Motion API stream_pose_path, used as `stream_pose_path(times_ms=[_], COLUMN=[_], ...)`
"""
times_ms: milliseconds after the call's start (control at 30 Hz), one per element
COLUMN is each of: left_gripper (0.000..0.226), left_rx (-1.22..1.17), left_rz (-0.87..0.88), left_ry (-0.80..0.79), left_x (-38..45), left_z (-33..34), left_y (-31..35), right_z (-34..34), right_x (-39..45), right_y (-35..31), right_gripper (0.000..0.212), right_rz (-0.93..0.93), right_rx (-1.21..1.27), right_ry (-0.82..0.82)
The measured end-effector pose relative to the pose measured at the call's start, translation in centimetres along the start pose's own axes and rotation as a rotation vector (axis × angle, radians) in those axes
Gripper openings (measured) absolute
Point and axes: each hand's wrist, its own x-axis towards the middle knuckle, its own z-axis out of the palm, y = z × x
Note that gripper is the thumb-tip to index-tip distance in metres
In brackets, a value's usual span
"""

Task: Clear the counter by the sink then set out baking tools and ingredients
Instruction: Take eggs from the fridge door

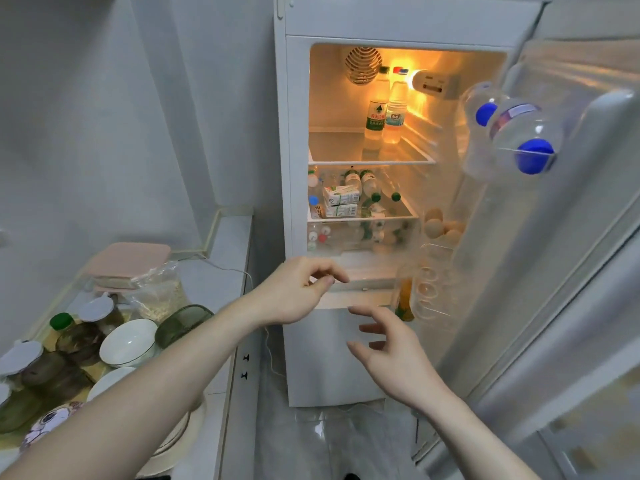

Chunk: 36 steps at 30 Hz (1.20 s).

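The counter [227, 237] bears bowls [129, 342], jars [98, 311], a grain bag [162, 292] and pink lidded box [130, 263].

Warm orange light glows from a lamp [415, 79] at the top of the open fridge [398, 133], well above both empty grips, and flares into glare over the two water bottles [384, 105] beside it. The rest of the room is lit evenly in cool grey, rather dim, with soft shadows. The fridge door [554, 237], right of the grips, is smeared with blur. Straight edges bow near the frame's borders, and the desk [221, 244] to the left looks soft.
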Motion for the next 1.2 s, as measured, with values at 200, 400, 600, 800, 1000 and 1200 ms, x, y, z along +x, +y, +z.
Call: stream_pose_path(times_ms=[200,400,600,800,1000,1200], left_gripper=[0.028,0.025,0.021,0.029,0.041,0.045], left_rx=[0.009,0.005,0.08,0.237,0.404,0.473], left_rz=[-0.032,0.071,0.162,0.195,0.25,0.255], left_ry=[0.03,-0.011,-0.071,-0.135,-0.21,-0.318], left_x=[4.5,9.3,14.6,21.4,27.1,31.4], left_z=[0.3,1.5,3.4,6.3,9.2,11.4], left_y=[-0.2,2.1,4.8,6.8,8.8,9.4], right_z=[-6.0,-10.8,-13.7,-15.8,-18.2,-19.8], right_x=[2.0,2.6,1.8,4.5,10.6,14.2], right_y=[-1.5,0.9,1.9,1.6,2.5,5.7], right_gripper=[0.036,0.028,0.025,0.022,0.028,0.045], right_rz=[-0.156,-0.053,0.013,0.045,0.055,0.273], right_rx=[-0.073,-0.278,-0.293,-0.328,-0.436,-0.49], right_ry=[0.292,0.243,0.225,0.291,0.394,0.278])
